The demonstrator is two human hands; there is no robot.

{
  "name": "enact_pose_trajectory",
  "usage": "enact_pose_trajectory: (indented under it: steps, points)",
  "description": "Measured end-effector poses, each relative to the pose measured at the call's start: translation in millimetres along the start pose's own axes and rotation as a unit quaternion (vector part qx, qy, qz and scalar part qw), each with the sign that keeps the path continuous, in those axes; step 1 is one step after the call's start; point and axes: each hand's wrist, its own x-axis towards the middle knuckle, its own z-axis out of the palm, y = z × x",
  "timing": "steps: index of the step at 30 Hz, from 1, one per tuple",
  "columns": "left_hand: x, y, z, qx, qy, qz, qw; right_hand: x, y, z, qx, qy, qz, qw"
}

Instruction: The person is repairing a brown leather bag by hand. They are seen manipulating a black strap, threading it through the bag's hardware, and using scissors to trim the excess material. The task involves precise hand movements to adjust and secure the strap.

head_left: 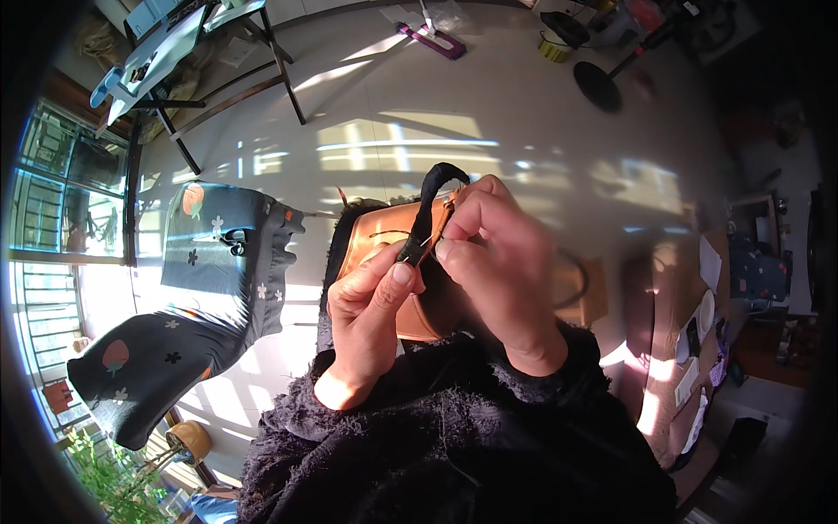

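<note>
My left hand [371, 306] pinches a black strap [429, 196] against the edge of a tan leather piece [384, 240] held up in front of my chest. My right hand [497, 271] grips the same strap and leather edge from the right, thumb and fingertips pressed close to the left thumb. The strap arches upward above both hands. The lower part of the leather piece is hidden behind my hands and fuzzy black sleeves [454, 428].
A dark cloth with fruit and flower prints [205, 279] is spread at the left, with black scissors [231, 237] on it. A folding table [188, 44] stands far left on the tiled floor. A cluttered desk [698, 349] is at the right. Plants [109, 476] lie lower left.
</note>
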Motion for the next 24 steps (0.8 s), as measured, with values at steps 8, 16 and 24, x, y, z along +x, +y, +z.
enact_pose_trajectory:
  steps: [8, 16, 24]
  points:
    - [0.0, 0.2, -0.1, 0.001, -0.006, -0.002, 1.0, 0.2, -0.7, 0.7, 0.002, 0.007, 0.004, 1.0]
    - [-1.5, -1.1, -1.5, -0.01, -0.008, -0.001, 1.0, -0.3, -0.7, -0.2, -0.005, 0.001, -0.001, 1.0]
    - [-1.8, -0.7, -2.1, -0.001, -0.007, 0.0, 1.0, -0.5, 0.5, -0.2, -0.011, 0.007, -0.003, 1.0]
